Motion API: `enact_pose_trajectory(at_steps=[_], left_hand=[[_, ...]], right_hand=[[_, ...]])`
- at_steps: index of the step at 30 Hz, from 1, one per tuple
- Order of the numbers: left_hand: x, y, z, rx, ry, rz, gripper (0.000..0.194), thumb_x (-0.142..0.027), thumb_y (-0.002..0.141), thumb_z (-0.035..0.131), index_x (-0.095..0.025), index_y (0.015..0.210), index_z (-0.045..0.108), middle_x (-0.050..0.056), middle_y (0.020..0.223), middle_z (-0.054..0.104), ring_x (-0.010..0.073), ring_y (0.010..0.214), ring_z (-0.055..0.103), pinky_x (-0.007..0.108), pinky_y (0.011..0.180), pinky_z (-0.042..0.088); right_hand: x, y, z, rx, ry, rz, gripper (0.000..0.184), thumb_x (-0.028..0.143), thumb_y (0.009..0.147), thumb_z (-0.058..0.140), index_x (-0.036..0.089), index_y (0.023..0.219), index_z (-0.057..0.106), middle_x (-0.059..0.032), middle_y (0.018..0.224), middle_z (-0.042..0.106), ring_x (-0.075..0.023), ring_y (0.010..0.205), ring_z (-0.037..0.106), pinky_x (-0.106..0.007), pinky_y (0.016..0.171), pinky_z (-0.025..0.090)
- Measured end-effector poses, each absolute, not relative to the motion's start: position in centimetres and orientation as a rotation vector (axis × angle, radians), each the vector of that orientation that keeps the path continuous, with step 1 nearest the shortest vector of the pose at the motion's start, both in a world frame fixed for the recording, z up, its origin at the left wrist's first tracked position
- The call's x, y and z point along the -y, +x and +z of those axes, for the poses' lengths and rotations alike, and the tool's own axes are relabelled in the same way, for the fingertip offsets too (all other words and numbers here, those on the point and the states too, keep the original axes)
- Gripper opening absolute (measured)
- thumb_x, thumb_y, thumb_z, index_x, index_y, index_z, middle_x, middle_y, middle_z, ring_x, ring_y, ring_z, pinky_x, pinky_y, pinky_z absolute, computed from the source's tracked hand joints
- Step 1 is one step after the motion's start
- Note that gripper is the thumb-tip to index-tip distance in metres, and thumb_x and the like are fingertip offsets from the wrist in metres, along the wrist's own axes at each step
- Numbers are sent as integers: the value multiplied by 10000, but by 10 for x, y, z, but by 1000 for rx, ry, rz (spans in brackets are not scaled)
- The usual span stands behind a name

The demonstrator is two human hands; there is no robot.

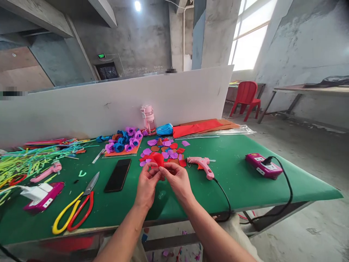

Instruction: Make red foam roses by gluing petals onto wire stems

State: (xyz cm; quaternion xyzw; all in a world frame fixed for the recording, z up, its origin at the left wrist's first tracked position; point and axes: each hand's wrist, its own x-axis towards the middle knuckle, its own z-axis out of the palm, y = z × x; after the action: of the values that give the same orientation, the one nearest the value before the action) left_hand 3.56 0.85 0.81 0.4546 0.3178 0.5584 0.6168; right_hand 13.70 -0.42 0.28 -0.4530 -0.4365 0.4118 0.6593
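Note:
Between my two hands, above the near part of the green table, is a red petal piece (157,159) that looks like paper or foam sheet. My left hand (148,180) pinches its left side with thumb and fingers. From the other side, my right hand (176,178) grips it, the fingertips of both hands nearly meeting. Just behind lie loose petals (171,153) in purple, red, brown and blue. To the right of my right hand a pink glue gun (201,164) rests on its side, its cord trailing off the table edge.
Finished purple and blue flowers (124,140) sit at the back left. A phone (117,175) and scissors (79,207) lie left of my hands. Purple power blocks (264,166) stand at both sides. Coloured strips (35,156) cover the far left; a white board (114,105) closes off the back.

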Motion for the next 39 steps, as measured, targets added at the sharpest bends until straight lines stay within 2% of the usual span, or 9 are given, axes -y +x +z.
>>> enact_pose_trajectory(at_steps=[4,7,14,18,21,25,31,35,39], left_hand=[[-4,35,10,-672,1107,1177,215,-212,685,711,-166,838,567,-20,701,608,75,580,523,190,538,391],[-1,34,12,-633,1098,1174,190,-211,683,711,-160,830,602,-24,674,603,71,549,508,192,523,394],[3,37,16,-652,980,1277,200,-252,636,740,-167,791,647,18,765,679,134,687,611,225,615,448],[6,40,16,-669,907,1321,212,-249,593,767,-173,762,663,7,761,687,121,709,616,205,645,446],[7,40,15,-687,875,1317,203,-257,610,759,-171,773,673,12,772,693,116,707,619,199,641,445],[6,38,12,-691,880,1266,241,-280,630,747,-156,829,690,53,828,707,159,750,638,240,659,460],[4,37,11,-673,886,1287,214,-277,614,753,-153,779,698,64,811,714,197,807,647,286,718,474],[5,39,12,-680,890,1271,216,-288,623,747,-153,782,693,66,819,712,194,798,648,271,687,479],[6,39,13,-665,894,1249,235,-280,632,743,-163,830,691,69,874,709,189,811,649,276,708,482]], right_hand=[[12,140,10,1116,-1072,608,178,341,735,638,181,809,664,-43,786,679,-173,731,619,-284,678,496],[16,138,13,1185,-1039,519,151,318,770,608,203,842,673,-43,853,675,-172,785,618,-278,701,493],[22,128,20,1196,-1020,528,161,276,792,580,215,925,647,-33,867,683,-175,788,620,-289,731,486],[21,124,19,1165,-1023,548,147,244,793,559,208,907,646,-34,872,691,-175,771,625,-288,719,485],[18,124,15,1171,-1031,564,168,262,805,554,204,930,650,-45,891,691,-180,786,625,-295,734,483],[18,125,14,1207,-1036,542,187,288,822,547,206,952,653,-54,919,675,-185,837,612,-302,764,476],[18,125,15,1242,-993,594,192,271,820,544,209,967,650,-52,926,658,-180,859,606,-285,770,475],[15,125,12,1197,-1006,698,192,286,807,556,196,951,647,-57,916,668,-187,846,616,-296,766,484],[15,126,13,1209,-1013,642,165,284,809,551,205,912,652,-53,910,659,-186,853,604,-301,768,481]])
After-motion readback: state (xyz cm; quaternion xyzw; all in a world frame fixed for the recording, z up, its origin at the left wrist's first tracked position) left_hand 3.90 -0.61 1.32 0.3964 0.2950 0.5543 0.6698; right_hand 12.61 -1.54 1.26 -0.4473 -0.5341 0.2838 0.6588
